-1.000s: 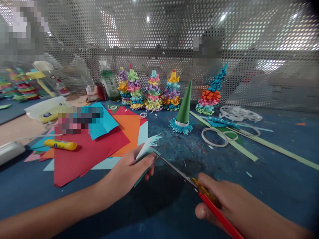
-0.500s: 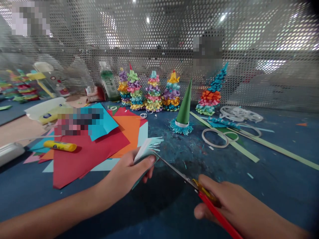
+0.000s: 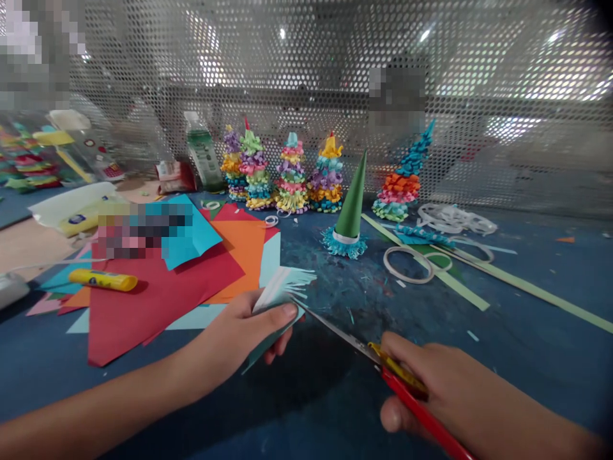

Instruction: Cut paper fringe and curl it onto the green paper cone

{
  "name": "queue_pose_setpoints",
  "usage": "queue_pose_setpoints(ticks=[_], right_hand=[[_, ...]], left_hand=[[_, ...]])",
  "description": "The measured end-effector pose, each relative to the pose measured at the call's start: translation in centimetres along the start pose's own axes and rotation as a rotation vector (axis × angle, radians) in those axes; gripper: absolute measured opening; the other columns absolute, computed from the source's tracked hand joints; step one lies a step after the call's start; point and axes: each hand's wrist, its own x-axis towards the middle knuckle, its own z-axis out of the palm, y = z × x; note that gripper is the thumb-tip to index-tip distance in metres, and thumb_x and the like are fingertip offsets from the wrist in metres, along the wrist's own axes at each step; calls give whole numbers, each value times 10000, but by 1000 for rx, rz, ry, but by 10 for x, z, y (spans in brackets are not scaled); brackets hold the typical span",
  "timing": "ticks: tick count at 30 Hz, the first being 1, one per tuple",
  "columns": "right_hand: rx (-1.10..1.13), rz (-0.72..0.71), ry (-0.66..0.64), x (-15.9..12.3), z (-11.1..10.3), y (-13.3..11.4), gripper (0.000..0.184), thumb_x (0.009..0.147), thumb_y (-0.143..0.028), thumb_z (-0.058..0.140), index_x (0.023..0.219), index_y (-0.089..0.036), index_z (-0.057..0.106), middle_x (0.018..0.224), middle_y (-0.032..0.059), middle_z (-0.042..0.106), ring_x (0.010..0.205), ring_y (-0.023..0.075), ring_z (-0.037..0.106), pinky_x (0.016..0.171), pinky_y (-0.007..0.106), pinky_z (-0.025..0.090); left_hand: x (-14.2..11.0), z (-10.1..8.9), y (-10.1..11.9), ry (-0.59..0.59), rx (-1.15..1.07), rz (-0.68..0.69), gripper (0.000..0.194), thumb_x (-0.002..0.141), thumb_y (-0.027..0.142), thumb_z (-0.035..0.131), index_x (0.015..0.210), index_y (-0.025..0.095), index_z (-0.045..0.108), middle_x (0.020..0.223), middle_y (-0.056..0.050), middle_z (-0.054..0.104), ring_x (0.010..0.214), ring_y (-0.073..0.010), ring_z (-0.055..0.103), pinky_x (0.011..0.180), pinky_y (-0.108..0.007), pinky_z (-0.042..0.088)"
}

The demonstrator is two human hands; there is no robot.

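Observation:
Between the thumb and fingers of my left hand is a folded strip of pale blue paper, its right end cut into a thin fringe. My right hand grips a pair of scissors with red and yellow handles. The blade tips meet the paper's edge just beside my left thumb. Behind the hands stands a green paper cone with a blue fringe and a white band round its base.
Coloured paper sheets and a yellow glue stick lie left. Several fringed paper cones and a green bottle line the perforated metal screen. Tape rings and pale green strips lie right.
The view has shifted slightly, so the table things sit a little further left. The scissors have moved slightly along the paper's edge, and the fringe fans out a bit more.

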Motion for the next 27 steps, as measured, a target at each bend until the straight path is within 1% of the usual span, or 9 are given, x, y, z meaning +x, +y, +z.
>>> queue_pose_setpoints(ticks=[3,6,11,14,16,18,21,24,27], right_hand=[[-44,4,24,-1,-3,-5,140,856,-311,632,814,-257,510,729,-3,753,588,188,635,537,264,334],[-81,-3,56,1,-2,-4,178,821,-338,674,817,-257,516,735,7,744,614,205,640,545,271,333],[2,-25,36,9,0,4,168,886,-381,615,828,-266,507,805,2,811,676,231,693,588,282,352],[-7,-16,44,11,-1,4,185,876,-385,612,804,-264,492,800,4,809,660,228,686,580,279,340],[-50,3,54,10,-2,2,188,839,-376,641,802,-262,496,789,22,789,660,236,679,568,279,329],[-81,-3,61,9,-3,-2,200,815,-390,664,833,-262,512,804,37,773,681,250,677,572,281,331],[-75,-43,66,6,-4,-6,242,819,-445,676,874,-260,530,825,49,759,712,258,678,589,282,344],[-60,-62,68,3,-4,-6,263,826,-465,683,871,-258,528,798,46,749,696,253,675,583,280,335],[-80,-72,70,3,-4,-7,274,838,-489,669,925,-259,548,805,47,753,692,260,682,588,288,337]], left_hand=[[-1,0,4,-4,-4,-10,378,746,548,691,725,188,579,524,56,537,488,-100,491,459,-207,416],[-2,0,4,-6,-3,-36,381,742,550,699,736,185,593,526,53,548,484,-100,494,466,-208,415],[-3,-3,3,-24,-17,-48,394,756,565,700,777,182,610,521,56,550,474,-96,486,480,-209,404],[-2,-4,3,-21,-14,-63,397,758,566,696,773,178,614,521,55,549,475,-95,485,479,-206,391],[-1,-5,4,-19,-3,-71,399,767,566,685,771,173,618,525,50,554,476,-93,491,485,-205,389],[0,-6,3,-32,11,-73,404,775,570,674,779,170,621,520,50,554,465,-92,490,488,-208,388],[3,-7,2,-55,24,-64,404,787,576,665,802,176,615,520,53,548,460,-97,490,479,-212,384],[4,-8,0,-74,36,-61,395,813,578,650,807,187,597,532,54,551,455,-98,485,462,-213,373],[3,-7,-2,-99,53,-61,400,810,584,652,789,190,589,528,54,547,445,-95,472,451,-215,364]])
